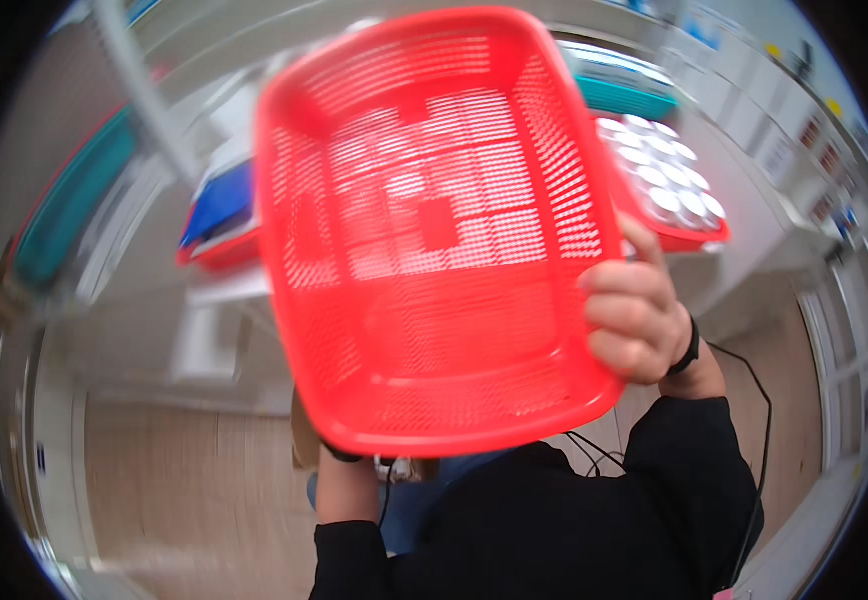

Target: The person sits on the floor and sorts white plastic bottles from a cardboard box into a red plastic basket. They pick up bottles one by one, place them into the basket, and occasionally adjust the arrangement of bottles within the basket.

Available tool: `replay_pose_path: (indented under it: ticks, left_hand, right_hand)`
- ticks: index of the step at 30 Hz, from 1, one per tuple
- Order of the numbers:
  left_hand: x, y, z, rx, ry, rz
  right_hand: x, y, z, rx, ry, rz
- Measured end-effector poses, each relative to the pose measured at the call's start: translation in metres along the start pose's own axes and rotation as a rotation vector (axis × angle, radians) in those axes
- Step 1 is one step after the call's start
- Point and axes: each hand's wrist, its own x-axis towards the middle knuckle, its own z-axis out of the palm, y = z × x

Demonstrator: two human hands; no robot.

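Note:
A red perforated plastic basket (434,300) with nothing in it is held up close before me, its inside facing the camera. My right hand (632,311) grips the basket's right rim, with the fingers curled over the edge. Behind the basket's lower left corner my left forearm and a dark wristband show, while the left hand itself is hidden by the basket. Part of the worktop lies behind the basket.
On the right, another red basket (685,241) holds several white round-lidded containers (663,176), near a teal basket (621,97). On the left, a red basket (227,255) holds a blue item (220,199). A teal container (73,202) stands farther left. A black cable (768,420) hangs beside my right arm.

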Motion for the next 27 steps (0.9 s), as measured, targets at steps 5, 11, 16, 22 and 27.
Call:
replay_pose_path:
  ticks: [5,11,16,22,27]
  left_hand:
    - [-0.17,0.06,0.002,-0.063,0.617,0.23]
    - [-0.323,-0.004,0.044,-0.073,1.415,0.162]
    - [-0.366,-0.056,0.045,-0.176,1.932,0.026]
    - [-0.401,-0.074,-0.036,0.154,2.054,0.337]
    - [-0.359,-0.085,-0.118,0.053,1.812,0.54]
  right_hand:
    - [0.055,-0.025,0.11,0.344,0.133,-0.392]
    - [0.035,-0.128,0.252,1.008,-0.171,-0.417]
    - [-0.025,-0.207,0.333,1.19,-0.177,-0.151]
    - [-0.071,-0.167,0.447,0.955,-0.658,0.384]
    - [-0.124,-0.106,0.596,0.717,-0.868,0.731]
